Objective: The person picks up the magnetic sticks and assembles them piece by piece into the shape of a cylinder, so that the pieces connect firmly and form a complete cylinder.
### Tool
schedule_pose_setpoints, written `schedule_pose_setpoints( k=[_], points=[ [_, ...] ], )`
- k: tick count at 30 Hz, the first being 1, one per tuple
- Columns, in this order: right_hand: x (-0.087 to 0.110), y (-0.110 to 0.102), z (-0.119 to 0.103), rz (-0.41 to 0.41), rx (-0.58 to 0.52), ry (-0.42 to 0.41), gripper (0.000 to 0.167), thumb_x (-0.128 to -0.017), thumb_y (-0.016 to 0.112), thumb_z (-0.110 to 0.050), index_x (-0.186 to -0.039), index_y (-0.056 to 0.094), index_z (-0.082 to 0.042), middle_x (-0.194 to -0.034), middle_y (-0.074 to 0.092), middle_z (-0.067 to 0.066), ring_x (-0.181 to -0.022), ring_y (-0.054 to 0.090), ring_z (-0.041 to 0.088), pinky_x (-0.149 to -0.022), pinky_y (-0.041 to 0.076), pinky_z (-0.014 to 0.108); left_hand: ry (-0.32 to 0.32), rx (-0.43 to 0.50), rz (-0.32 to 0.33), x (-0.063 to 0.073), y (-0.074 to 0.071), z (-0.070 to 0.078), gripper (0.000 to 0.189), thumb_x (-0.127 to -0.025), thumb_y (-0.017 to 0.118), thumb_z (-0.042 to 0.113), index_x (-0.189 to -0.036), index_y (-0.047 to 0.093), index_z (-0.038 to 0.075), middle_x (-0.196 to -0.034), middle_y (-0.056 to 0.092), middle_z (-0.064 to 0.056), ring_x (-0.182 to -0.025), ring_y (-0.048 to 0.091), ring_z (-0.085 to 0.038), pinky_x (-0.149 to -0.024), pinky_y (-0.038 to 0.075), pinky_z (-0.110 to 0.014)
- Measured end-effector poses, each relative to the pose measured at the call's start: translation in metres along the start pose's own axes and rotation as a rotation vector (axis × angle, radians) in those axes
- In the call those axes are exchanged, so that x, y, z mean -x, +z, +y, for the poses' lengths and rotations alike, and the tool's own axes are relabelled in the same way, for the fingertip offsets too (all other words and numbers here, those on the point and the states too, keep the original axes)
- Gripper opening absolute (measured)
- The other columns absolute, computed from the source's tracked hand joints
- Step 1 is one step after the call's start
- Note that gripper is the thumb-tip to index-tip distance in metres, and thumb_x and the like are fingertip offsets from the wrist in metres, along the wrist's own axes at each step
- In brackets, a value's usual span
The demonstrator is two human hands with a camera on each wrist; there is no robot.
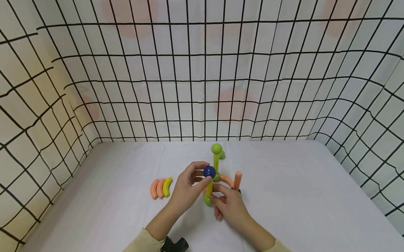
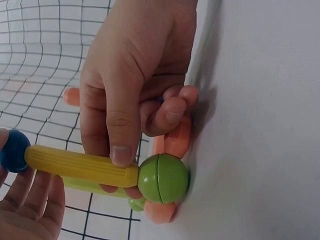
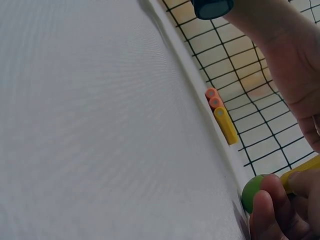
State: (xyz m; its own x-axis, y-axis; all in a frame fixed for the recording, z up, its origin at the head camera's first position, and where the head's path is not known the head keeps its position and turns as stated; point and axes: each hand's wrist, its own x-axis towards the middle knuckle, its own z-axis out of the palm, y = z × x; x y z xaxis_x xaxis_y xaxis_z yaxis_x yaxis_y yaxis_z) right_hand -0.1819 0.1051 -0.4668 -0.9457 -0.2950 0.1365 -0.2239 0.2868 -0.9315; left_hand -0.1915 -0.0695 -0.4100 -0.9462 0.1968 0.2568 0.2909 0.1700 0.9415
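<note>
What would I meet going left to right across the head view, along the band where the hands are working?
Outer orange curved piece → inner orange curved piece → yellow curved piece → left hand → blue ball → right hand.

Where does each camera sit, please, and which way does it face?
Head: worn on the head, facing forward and down at left hand and right hand; forearms and sleeves show.
Left wrist: on that wrist, facing the yellow rod and blue ball; right hand and left fingers show.
Right wrist: on that wrist, facing along the white cloth; right fingers and part of the left hand show.
Both wrist views share the yellow rod and green ball.
</note>
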Motion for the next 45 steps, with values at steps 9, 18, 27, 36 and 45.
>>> schedule_pose_setpoints(
  k=[9,18,27,36,45],
  points=[
    [0.001,0.0,-0.002,0.008,-0.012,0.002,0.027,-0.096,0.067,-0.014,-0.123,0.064,-0.011,-0.101,0.069,0.015,-0.045,0.057,0.012,-0.044,0.051,0.03,0.008,-0.016,-0.008,0.0,-0.001,0.0,0.037,-0.095,0.069,0.019,-0.13,0.059,0.019,-0.128,0.064,-0.001,-0.112,0.064,-0.02,-0.097,0.051,-0.025],
    [0.001,0.0,-0.001,0.008,0.002,-0.009,0.026,-0.096,0.067,-0.015,-0.121,0.064,-0.012,-0.09,0.068,0.015,-0.043,0.056,0.013,-0.044,0.051,0.029,0.031,-0.033,-0.028,-0.001,-0.002,-0.004,0.042,-0.093,0.071,0.019,-0.133,0.057,0.021,-0.128,0.063,0.002,-0.11,0.063,-0.017,-0.096,0.051,-0.026],
    [-0.001,-0.001,-0.002,0.007,0.029,0.002,0.027,-0.095,0.068,-0.015,-0.121,0.065,-0.011,-0.09,0.069,0.014,-0.044,0.058,0.013,-0.045,0.051,0.028,0.062,-0.031,-0.022,-0.001,-0.005,-0.004,0.039,-0.096,0.068,0.019,-0.133,0.057,0.02,-0.129,0.064,0.002,-0.112,0.062,-0.016,-0.098,0.051,-0.032],
    [-0.003,0.0,0.001,0.012,0.036,-0.013,0.026,-0.094,0.069,-0.014,-0.12,0.065,-0.013,-0.097,0.07,0.013,-0.044,0.059,0.011,-0.044,0.051,0.029,0.075,-0.015,0.089,-0.006,-0.021,0.0,0.028,-0.101,0.059,0.018,-0.128,0.059,0.022,-0.122,0.068,-0.001,-0.111,0.064,-0.016,-0.098,0.049,-0.037],
    [-0.001,0.001,0.002,0.042,0.051,0.018,0.026,-0.093,0.069,-0.011,-0.118,0.066,-0.014,-0.104,0.071,0.011,-0.043,0.057,0.011,-0.043,0.051,0.029,-0.01,-0.037,0.183,-0.009,-0.051,-0.011,0.025,-0.099,0.059,0.012,-0.123,0.063,0.019,-0.12,0.069,-0.004,-0.107,0.066,-0.018,-0.092,0.05,-0.03]
  ],
)
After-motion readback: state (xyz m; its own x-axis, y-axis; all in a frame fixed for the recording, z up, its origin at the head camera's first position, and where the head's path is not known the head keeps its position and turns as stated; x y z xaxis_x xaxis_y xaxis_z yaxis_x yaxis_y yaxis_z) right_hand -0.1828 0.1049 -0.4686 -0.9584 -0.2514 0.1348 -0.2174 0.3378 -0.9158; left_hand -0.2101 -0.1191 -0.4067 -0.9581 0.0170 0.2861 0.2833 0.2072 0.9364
